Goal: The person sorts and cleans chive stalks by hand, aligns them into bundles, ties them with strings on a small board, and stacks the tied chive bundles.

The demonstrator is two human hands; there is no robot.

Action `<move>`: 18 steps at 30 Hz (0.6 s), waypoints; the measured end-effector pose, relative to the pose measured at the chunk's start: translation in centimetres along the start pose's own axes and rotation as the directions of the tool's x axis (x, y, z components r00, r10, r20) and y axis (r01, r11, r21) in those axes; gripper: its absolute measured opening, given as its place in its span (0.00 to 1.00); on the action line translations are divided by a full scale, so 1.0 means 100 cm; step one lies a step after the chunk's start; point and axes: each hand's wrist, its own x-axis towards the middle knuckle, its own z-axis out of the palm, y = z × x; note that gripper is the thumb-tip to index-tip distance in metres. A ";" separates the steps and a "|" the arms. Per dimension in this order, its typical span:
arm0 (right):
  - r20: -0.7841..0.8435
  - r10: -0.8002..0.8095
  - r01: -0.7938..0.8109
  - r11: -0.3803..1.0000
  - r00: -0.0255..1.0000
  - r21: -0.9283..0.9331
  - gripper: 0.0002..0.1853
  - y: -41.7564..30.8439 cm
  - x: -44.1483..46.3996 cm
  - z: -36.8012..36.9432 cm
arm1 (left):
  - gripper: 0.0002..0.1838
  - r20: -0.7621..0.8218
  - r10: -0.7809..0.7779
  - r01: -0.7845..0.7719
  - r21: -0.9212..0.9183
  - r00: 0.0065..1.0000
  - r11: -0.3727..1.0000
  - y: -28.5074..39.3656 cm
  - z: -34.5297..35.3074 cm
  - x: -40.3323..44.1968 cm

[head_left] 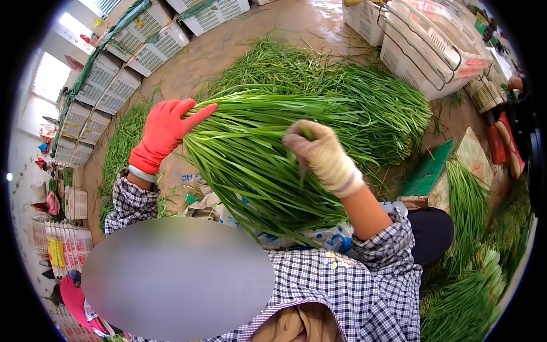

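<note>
A large fanned bunch of long green leaves [256, 154] spreads across the middle of the head view. My left hand [166, 132], in a red rubber glove, grips the bunch at its left end, with one finger stretched over the stems. My right hand [323, 155], in a pale knitted glove with a greyish finger area, is over the right part of the bunch. Its fingers are pressed together, with a bit of green between them. Beyond the bunch, a heap of loose green leaves [273, 65] lies on the floor.
White plastic crates [154, 50] are stacked along the left and back. More crates [419, 54] stand at the back right. A green board [428, 168] and tied bundles of greens [470, 296] are at the right. A person's hand [515, 83] shows at the far right edge.
</note>
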 end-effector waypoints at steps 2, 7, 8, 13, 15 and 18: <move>0.155 0.218 -0.236 0.966 0.963 0.108 0.09 -0.015 -0.026 -0.042 | 0.39 -0.002 -0.001 0.001 -0.003 1.000 1.000 0.000 0.000 0.001; -0.054 0.348 -0.259 0.575 0.936 -0.776 0.31 -0.040 -0.062 -0.112 | 0.32 0.014 -0.015 0.015 -0.005 1.000 1.000 0.002 -0.003 0.001; -0.135 0.322 -0.298 0.535 0.937 -0.791 0.36 -0.044 -0.066 -0.118 | 0.33 -0.012 0.003 -0.003 -0.012 1.000 1.000 0.001 -0.004 0.003; 0.065 -0.327 0.270 0.633 0.943 -0.725 0.64 -0.084 -0.035 -0.040 | 0.35 0.095 0.022 -0.024 0.020 0.995 1.000 0.001 -0.036 0.039; 0.157 -0.399 0.366 0.527 0.903 -0.767 0.71 -0.094 -0.017 0.010 | 0.28 0.120 0.081 -0.095 0.115 0.989 0.989 0.001 -0.054 0.063; 0.113 -0.437 0.289 0.363 0.893 -0.886 0.65 -0.100 0.024 0.039 | 0.10 0.012 0.157 -0.157 0.022 0.988 0.987 -0.007 -0.088 0.121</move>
